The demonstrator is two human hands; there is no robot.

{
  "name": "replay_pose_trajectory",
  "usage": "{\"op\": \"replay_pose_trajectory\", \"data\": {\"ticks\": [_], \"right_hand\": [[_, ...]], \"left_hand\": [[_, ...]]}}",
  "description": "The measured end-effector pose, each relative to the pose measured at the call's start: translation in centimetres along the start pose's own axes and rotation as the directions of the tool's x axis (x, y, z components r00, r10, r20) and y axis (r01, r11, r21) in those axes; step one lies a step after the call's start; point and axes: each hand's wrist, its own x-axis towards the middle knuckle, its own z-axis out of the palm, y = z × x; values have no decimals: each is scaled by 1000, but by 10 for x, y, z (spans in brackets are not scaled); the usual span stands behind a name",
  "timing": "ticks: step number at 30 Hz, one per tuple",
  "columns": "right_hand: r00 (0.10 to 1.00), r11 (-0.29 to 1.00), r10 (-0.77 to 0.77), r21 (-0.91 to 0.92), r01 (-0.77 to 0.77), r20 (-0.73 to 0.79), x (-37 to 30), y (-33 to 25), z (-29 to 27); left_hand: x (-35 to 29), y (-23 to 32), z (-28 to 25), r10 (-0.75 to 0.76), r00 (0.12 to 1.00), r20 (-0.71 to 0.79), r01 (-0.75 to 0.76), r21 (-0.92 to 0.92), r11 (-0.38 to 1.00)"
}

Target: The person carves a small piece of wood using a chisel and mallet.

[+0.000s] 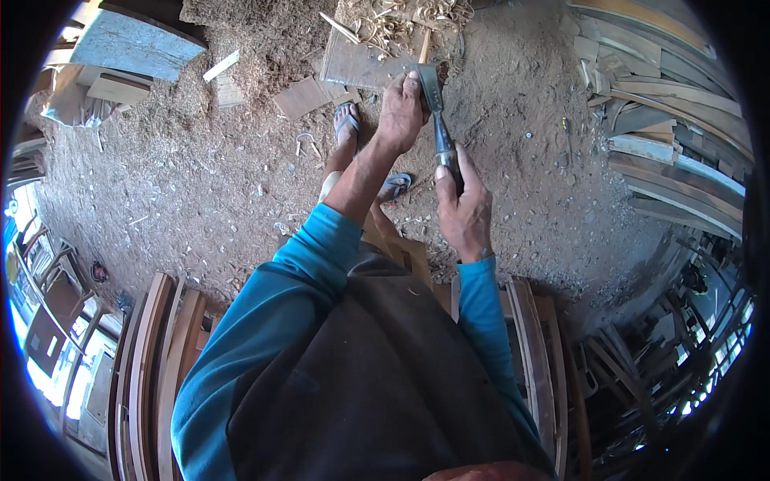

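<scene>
My right hand (465,210) is wrapped round the dark handle of a broad-bladed chisel (431,86), with the thumb laid along it. The flat, wide blade points away from me. At the blade's left edge my left hand (401,112) is closed, its thumb against the metal; its curled fingers are partly hidden. A narrow strip of pale wood (425,46) shows just beyond the blade, and I cannot tell whether it touches the tool. Past both hands a wooden board (361,66) lies on the ground with curled wood shavings (393,28) on it.
Sandaled feet (345,122) stand on the dirt floor (224,192), which is strewn with sawdust and chips. Stacked curved timber (682,136) fills the right side. A bluish-painted board (136,44) lies far left. Long planks (156,377) stand behind me on both sides.
</scene>
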Motion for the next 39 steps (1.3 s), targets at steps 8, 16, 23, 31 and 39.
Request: {"op": "replay_pose_trajectory", "data": {"ticks": [8, 16, 23, 31, 39], "right_hand": [[1000, 1000, 14, -12, -13, 22, 49, -17, 3], [998, 998, -51, -45, 50, -26, 43, -16, 11], [999, 1000, -3, -1, 3, -36, 77, 7, 13], [991, 986, 121, 104, -126, 55, 16, -20, 9], [992, 987, 106, 110, -113, 67, 61, -21, 5]], "left_hand": [[20, -31, -13, 22, 993, 114, -11, -101, 995], [18, -29, -8, 48, 999, 20, -48, 16, 999], [8, -11, -7, -37, 991, 131, 37, 5, 999], [10, -2, -11, -82, 993, 81, 77, 71, 994], [14, -9, -8, -79, 990, 120, 86, -55, 995]]}}
